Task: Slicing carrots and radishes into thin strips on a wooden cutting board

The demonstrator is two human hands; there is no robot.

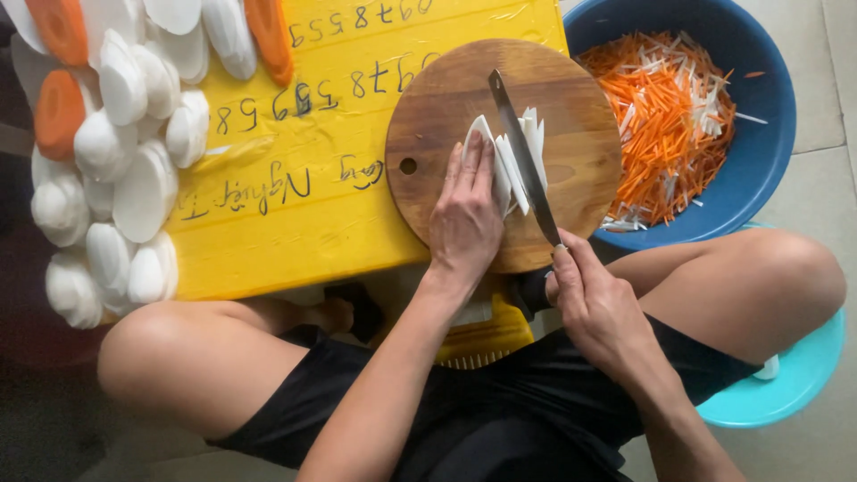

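Two hands busy: left hand (pixel 464 214) fingers flat together pressing white slices (pixel 511 161); right hand (pixel 596 303) fingers clamped on knife (pixel 522 156).

Surroundings: a yellow surface, sliced vegetables, a blue basin and a teal stool

Well to the left of the hands, a heap of white radish slices (pixel 116 170) lies on the edge of the yellow table (pixel 295 178), with several orange carrot slices (pixel 58 112) mixed in at the far left. Handwriting in dark ink runs across the yellow top. Beyond and to the right of the hands, a round blue basin (pixel 768 152) sits on the pale tiled floor (pixel 821 98), holding a pile of shredded carrot and radish strips (pixel 665 125). Below the right side, part of a teal plastic stool (pixel 794 375) shows.
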